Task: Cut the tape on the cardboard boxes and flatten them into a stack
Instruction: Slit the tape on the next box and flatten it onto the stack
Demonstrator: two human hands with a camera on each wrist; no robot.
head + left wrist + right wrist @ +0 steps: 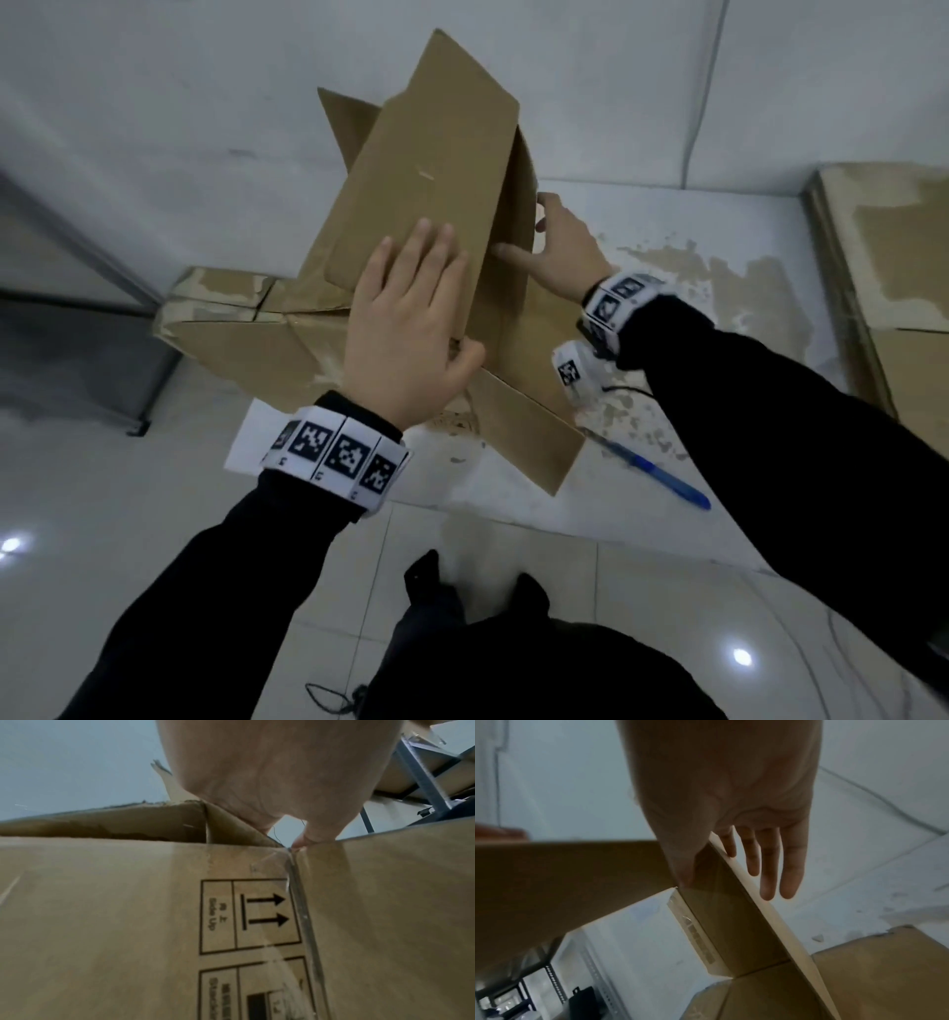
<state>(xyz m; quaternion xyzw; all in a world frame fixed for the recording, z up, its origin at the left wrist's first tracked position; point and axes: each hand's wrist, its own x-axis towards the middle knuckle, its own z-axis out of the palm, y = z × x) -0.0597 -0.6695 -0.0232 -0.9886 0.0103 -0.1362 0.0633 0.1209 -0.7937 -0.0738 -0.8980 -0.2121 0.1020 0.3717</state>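
Observation:
A brown cardboard box (436, 169) stands tilted, its flaps splayed out, on a white surface (719, 246). My left hand (436, 298) lies flat on its upper panel with the fingers straight and the thumb spread. In the left wrist view that palm (270, 770) hovers over a panel (128, 912) printed with "Side Up" arrows beside a clear taped seam (300, 912). My right hand (539, 231) is at the box's right edge, thumb on the near face. The right wrist view shows its straight fingers (793, 862) reaching past the cardboard edge (757, 912).
Flattened, torn cardboard (241, 334) lies under the box at the left. More flat cardboard (888, 257) is stacked at the right. A blue-handled cutter (662, 478) lies near the front edge. A metal shelf frame (77, 241) stands at the left. My feet (462, 591) are on the tiled floor.

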